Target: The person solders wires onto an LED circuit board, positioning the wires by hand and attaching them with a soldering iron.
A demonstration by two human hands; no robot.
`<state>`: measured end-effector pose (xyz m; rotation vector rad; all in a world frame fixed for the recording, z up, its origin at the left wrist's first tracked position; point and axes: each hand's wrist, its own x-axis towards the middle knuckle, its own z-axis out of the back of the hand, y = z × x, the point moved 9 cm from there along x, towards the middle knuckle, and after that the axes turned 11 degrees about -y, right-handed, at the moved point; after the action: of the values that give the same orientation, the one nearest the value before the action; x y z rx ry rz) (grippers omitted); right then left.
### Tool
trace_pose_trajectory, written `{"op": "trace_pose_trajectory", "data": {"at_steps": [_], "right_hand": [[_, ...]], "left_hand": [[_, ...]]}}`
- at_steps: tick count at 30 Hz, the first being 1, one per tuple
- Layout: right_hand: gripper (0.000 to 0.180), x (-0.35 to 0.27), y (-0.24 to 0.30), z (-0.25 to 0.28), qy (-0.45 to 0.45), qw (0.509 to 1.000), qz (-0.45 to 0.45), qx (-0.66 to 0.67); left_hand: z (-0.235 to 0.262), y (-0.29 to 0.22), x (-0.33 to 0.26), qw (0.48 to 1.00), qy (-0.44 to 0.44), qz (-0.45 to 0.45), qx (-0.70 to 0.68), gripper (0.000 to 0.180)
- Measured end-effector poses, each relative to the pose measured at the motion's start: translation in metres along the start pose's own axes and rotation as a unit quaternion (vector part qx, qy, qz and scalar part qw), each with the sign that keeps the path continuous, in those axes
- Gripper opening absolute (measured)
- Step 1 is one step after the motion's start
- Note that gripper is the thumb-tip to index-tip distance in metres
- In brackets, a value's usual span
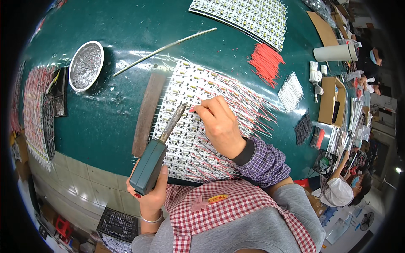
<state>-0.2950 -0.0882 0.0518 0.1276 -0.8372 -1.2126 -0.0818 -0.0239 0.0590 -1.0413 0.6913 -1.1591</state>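
Note:
My left hand [155, 195] is wrapped round the handle of a green soldering gun [148, 165]. The gun's long metal tip rests over a white panel of small circuit boards [182, 78], close to my right fingertips. With thumb and forefinger pinched together, my right hand [221, 124] holds a short red wire [192, 109] at the panel. Rows of red and white wires [240, 95] stand out from the panel's right part. Some of the panel lies hidden under my right hand and the gun.
A brown wooden bar [148, 114] lies along the panel's left side. Beyond are a bowl of metal scraps [86, 66] and a thin rod [164, 51]. Red wires [266, 64], white wires [290, 92] and black wires [303, 129] lie at right. A co-worker [339, 192] sits far right.

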Motion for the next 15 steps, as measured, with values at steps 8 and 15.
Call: {"op": "trace_pose_trajectory", "data": {"at_steps": [8,15], "right_hand": [[0.038,-0.009,0.011,0.006,0.003,1.000,0.003,0.029],[0.039,-0.014,0.011,0.001,0.010,0.999,-0.001,0.036]], "left_hand": [[0.002,0.006,-0.007,1.000,0.003,0.023,-0.010,0.022],[0.001,0.008,-0.010,1.000,0.014,0.018,-0.014,0.018]]}}
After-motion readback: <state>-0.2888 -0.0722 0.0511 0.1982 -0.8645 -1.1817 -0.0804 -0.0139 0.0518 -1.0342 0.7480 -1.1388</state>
